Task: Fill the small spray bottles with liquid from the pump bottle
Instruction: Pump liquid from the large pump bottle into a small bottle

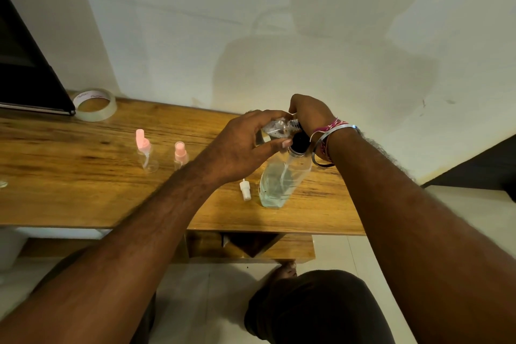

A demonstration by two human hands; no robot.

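Observation:
A clear pump bottle with pale blue liquid stands on the wooden table, its black pump head under my right hand, which is closed over it. My left hand holds a small clear spray bottle tilted on its side, its open neck against the pump's nozzle. A white spray cap lies on the table just left of the pump bottle. Two more small bottles with pink caps stand upright further left.
A roll of clear tape lies at the back left beside a dark laptop. The wall rises directly behind the table. The table's front edge runs below the bottles, with my knee and the floor below.

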